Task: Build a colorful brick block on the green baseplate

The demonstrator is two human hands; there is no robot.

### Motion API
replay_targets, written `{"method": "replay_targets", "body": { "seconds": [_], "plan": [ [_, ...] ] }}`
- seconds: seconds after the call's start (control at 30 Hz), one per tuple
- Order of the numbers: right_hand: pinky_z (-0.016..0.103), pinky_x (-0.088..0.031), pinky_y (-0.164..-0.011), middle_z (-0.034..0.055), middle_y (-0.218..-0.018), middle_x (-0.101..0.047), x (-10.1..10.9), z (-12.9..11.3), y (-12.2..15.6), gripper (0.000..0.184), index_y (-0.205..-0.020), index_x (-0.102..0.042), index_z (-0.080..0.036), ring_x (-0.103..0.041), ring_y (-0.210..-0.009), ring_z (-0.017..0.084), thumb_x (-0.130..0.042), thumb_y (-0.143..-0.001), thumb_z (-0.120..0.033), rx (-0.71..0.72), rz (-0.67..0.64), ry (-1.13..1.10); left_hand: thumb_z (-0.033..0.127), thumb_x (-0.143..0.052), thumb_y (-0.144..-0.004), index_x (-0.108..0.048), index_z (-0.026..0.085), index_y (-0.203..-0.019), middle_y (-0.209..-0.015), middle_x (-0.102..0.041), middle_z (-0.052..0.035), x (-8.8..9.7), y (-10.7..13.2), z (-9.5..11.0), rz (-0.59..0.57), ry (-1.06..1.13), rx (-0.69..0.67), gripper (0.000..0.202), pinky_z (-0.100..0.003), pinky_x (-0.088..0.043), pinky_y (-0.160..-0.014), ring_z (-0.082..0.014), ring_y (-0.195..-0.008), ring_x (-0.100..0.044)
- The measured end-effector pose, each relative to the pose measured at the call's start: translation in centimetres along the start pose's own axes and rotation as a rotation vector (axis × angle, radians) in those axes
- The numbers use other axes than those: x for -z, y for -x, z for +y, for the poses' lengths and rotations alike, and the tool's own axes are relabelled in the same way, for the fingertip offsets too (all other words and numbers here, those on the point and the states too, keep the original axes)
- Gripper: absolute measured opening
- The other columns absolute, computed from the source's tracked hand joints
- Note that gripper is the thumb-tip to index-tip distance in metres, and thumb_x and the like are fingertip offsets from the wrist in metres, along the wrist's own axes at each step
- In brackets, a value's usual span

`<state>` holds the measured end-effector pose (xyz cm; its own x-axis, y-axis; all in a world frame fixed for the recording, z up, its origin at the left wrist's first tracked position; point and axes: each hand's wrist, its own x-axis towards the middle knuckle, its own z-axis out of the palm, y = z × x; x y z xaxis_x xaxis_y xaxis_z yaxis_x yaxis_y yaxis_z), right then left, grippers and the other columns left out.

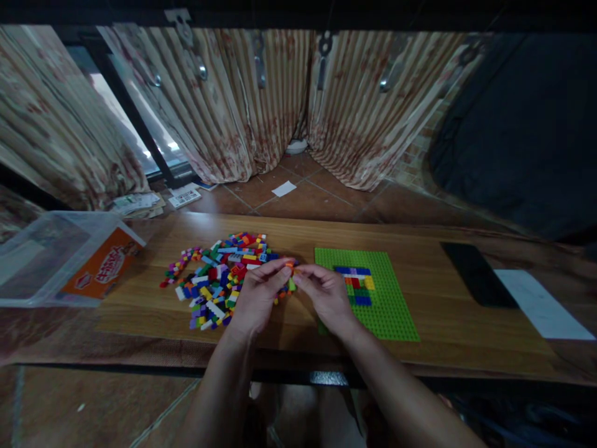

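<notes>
Bare forearms (pixel 221 379) reach up from the bottom edge of the frame, and at their ends the left hand (pixel 259 289) and right hand (pixel 326 298) meet near the middle. Both grips are closed, thumb and fingertips pinching a small orange piece (pixel 290 264) between them; whether it is one brick or two joined, I cannot tell. Just below the fingertips shows a lime-green piece (pixel 291 285), and whether it is held or lies on the bench (pixel 431 292) is unclear.

Right of centre lies a green baseplate (pixel 394 305), its left part partly hidden by the right hand. On it sits a compact patch of bricks (pixel 359 283): blue along its upper and lower ends, with red, white, yellow and green between. That much is done; most of the visible studs around it are bare. The orange piece is in hand, not yet on the plate.

Left of centre spreads a big heap of loose bricks (pixel 217 274) in many colours, so by my judgement the building is at an early stage, with far more bricks unused than placed. Farther out, a clear plastic tub (pixel 28 255) stands at the left edge.
</notes>
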<state>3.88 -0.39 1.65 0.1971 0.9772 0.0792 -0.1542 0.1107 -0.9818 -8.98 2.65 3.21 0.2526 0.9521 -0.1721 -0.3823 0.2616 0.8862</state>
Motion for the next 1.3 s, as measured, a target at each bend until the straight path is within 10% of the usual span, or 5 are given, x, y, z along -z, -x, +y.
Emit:
{"method": "replay_targets", "body": {
  "seconds": [0.43,0.7,0.9,1.3],
  "plan": [
    [0.025,-0.050,-0.056,-0.0028,-0.068,-0.064,-1.7,1.5,-0.2,0.022,-0.080,-0.067,-0.021,-0.057,-0.058,0.012,-0.073,-0.068,-0.039,-0.052,0.112,-0.004,0.027,-0.083,-0.059,-0.070,0.014,-0.076,-0.076,-0.067,0.0004,-0.9,-0.6,-1.1,0.215,0.141,0.038,0.025,-0.019,-0.047,-0.062,-0.0086,-0.067,-0.059],
    [0.031,-0.051,-0.068,0.0008,-0.078,-0.067,0.0,1.7,-0.4,0.018,-0.089,-0.067,-0.021,-0.061,-0.069,0.016,-0.067,-0.075,-0.032,0.063,0.119,0.313,0.016,-0.058,-0.083,-0.069,0.011,-0.082,-0.075,-0.067,-0.0054,-0.4,-0.5,0.8,0.236,0.327,0.233,0.012,-0.016,-0.047,-0.058,-0.0083,-0.065,-0.060],
    [0.033,-0.050,-0.074,0.0042,-0.088,-0.066,0.3,2.3,-0.1,0.021,-0.096,-0.069,-0.021,-0.062,-0.076,0.018,-0.057,-0.080,-0.015,0.194,-0.043,0.818,0.023,-0.066,-0.077,-0.070,0.011,-0.085,-0.072,-0.067,-0.0052,1.0,-0.4,1.6,0.281,0.040,0.131,0.015,-0.019,-0.044,-0.051,-0.0088,-0.056,-0.056],
    [0.033,-0.051,-0.083,0.0067,-0.101,-0.064,-0.2,2.1,0.2,0.028,-0.105,-0.065,-0.019,-0.063,-0.083,0.018,-0.055,-0.081,-0.008,0.227,-0.141,0.838,0.034,-0.059,-0.077,-0.075,0.017,-0.081,-0.066,-0.066,0.0010,3.5,-1.1,1.2,0.226,-0.832,-0.074,0.024,-0.023,-0.040,-0.062,-0.0158,-0.066,-0.057]
  ]
}}
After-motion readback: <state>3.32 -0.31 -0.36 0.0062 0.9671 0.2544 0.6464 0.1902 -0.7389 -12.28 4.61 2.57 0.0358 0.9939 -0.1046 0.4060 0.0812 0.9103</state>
